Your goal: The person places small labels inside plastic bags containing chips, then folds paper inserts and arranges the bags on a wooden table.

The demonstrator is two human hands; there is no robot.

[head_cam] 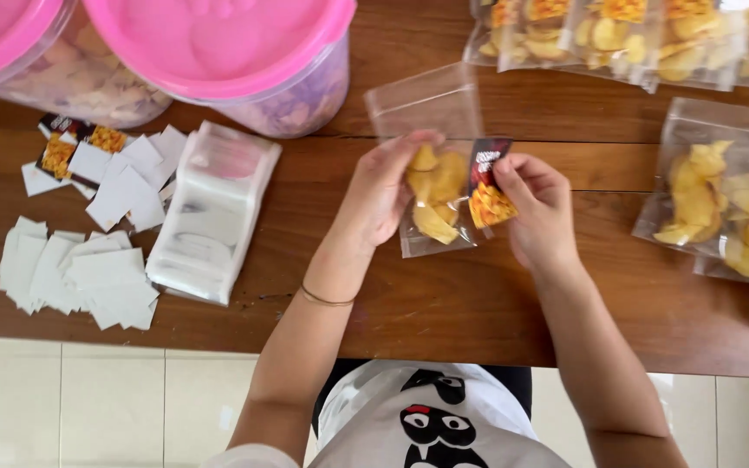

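We see the left hand (381, 195) closed in a grip on the left edge of a small clear plastic pouch of yellow chips (433, 186), thumb and fingers pinching the film just beside the chips. The right hand (537, 208) holds a small printed paper label in black, red and orange (487, 184) in a narrow pinch grip, with the label pressed against the right side of the pouch. The pouch sits between the two grips, raised slightly over the brown wooden tabletop (444, 303), its open mouth pointing away from us.

Left of the left grip lies a stack of empty clear plastic pouches (212, 212). Farther left we find loose white paper slips (75, 277) scattered in piles, some showing a printed face. Beyond these, well apart from the grips, stand two clear round plastic tubs with pink lids (218, 52), both holding chips.

Right of the right grip lie filled clear pouches of yellow chips (721, 204). A row of more filled pouches (626, 39) lies at the far edge. A thin bracelet (327, 299) circles the left wrist.
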